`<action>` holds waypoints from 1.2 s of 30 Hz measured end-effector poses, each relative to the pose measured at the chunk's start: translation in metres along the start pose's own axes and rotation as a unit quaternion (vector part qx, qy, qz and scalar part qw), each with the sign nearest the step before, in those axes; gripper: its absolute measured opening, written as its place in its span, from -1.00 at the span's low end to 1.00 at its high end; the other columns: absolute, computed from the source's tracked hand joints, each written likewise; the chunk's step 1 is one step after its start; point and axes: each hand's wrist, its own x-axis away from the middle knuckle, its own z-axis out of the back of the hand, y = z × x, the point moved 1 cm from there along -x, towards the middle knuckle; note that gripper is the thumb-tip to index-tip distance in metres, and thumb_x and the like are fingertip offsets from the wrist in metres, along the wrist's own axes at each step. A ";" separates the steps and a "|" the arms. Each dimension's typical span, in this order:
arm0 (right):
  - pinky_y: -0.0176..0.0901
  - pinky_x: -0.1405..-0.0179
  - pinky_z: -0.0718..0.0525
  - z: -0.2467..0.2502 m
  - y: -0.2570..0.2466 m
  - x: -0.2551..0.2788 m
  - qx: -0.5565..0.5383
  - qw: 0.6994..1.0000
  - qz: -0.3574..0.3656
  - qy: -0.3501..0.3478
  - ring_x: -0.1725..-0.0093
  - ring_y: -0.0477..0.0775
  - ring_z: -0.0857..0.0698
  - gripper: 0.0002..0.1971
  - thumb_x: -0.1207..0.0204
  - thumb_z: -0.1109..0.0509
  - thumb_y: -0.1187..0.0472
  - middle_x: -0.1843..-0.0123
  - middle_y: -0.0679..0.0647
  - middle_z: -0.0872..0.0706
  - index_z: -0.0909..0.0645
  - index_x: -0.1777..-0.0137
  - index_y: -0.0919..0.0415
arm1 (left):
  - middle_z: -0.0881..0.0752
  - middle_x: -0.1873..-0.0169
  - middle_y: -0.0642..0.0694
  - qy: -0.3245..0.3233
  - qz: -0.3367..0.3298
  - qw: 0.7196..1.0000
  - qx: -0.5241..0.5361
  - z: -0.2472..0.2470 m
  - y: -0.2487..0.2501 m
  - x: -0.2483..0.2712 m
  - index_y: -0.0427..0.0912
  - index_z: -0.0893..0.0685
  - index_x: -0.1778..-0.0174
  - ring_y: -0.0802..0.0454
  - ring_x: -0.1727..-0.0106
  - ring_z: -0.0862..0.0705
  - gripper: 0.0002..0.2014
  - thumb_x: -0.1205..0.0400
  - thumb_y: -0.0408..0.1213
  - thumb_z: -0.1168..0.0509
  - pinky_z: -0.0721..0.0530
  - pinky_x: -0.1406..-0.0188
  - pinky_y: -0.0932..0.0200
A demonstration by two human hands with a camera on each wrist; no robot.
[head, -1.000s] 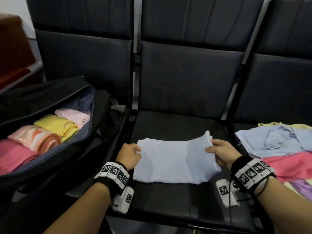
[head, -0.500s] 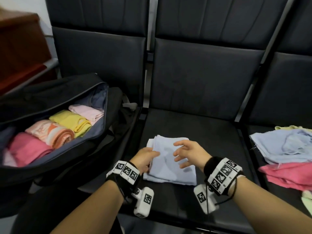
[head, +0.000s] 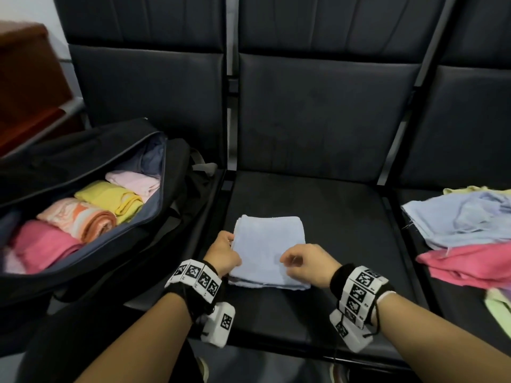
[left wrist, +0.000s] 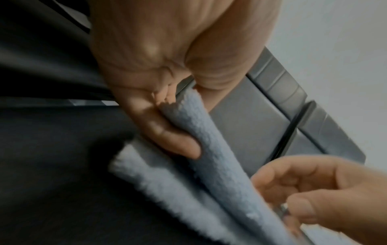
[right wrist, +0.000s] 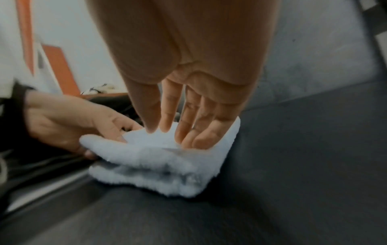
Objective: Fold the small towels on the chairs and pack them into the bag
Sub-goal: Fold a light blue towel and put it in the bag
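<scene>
A light blue towel [head: 269,244], folded into a small thick square, lies on the middle chair seat [head: 345,230]. My left hand [head: 231,241] pinches its left edge; in the left wrist view the thumb and fingers [left wrist: 178,145] grip the towel's top layer [left wrist: 209,149]. My right hand [head: 290,261] rests on the towel's near right part. The right wrist view shows its fingers [right wrist: 173,131] fairly straight, touching the top of the towel [right wrist: 157,162]. The open black bag [head: 154,217] stands on the left chair.
Inside the bag lie folded pink [head: 41,244], orange-striped [head: 83,217], yellow [head: 110,197] and pale pink [head: 135,181] towels. Loose towels are heaped on the right chair: light blue [head: 464,217], pink [head: 470,264], pale green [head: 500,305]. A brown cabinet [head: 27,78] stands far left.
My right hand carried the towel's right end over to the left, folding it in half, then came down onto the folded square. My left hand stayed at the left edge.
</scene>
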 end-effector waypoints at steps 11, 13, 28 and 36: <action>-0.12 0.13 -0.51 -0.026 0.002 0.001 0.244 0.968 0.035 -0.039 -0.11 -0.02 -0.41 -0.56 -0.36 -0.38 0.31 -0.24 -0.08 -0.37 -0.46 -0.19 -0.09 | -0.66 -0.12 0.13 -0.058 -0.162 0.932 -0.320 -0.026 0.009 0.008 0.13 -0.77 0.03 -0.01 -0.30 -0.57 -0.81 -0.56 -0.12 -0.26 -0.58 -0.31 -0.04; -0.07 0.04 -0.58 -0.023 -0.002 -0.005 0.220 0.975 0.018 -0.032 -0.15 0.05 -0.53 -0.70 -0.43 -0.38 0.26 -0.20 -0.05 -0.47 -0.55 -0.13 -0.05 | -0.58 -0.15 0.17 -0.073 -0.147 0.912 -0.377 -0.033 0.005 0.012 0.18 -0.71 -0.11 0.01 -0.31 -0.47 -0.61 -0.42 0.21 -0.27 -0.50 -0.33 -0.03; -0.09 -0.22 -0.55 -0.012 -0.023 -0.007 0.157 0.987 0.027 -0.006 -0.21 -0.01 -0.43 -0.44 -0.29 -0.51 0.08 -0.21 -0.09 -0.44 -0.44 -0.29 -0.11 | -0.75 0.07 0.00 0.015 -0.205 0.924 -0.323 -0.022 0.012 0.007 0.01 -0.68 0.04 -0.08 -0.01 -0.69 -0.85 -0.61 -0.24 -0.22 -0.58 0.17 0.12; -0.05 0.08 -0.70 0.005 -0.011 -0.016 0.038 0.995 -0.046 0.082 0.06 0.15 -0.72 -0.82 -0.41 -0.30 0.33 0.09 0.09 -0.76 -0.67 0.08 0.09 | -0.60 0.27 0.12 -0.007 -0.238 0.883 -0.404 -0.014 0.009 0.003 0.03 -0.48 0.33 -0.02 -0.07 -0.63 -0.86 -0.53 -0.21 -0.28 -0.55 -0.12 0.05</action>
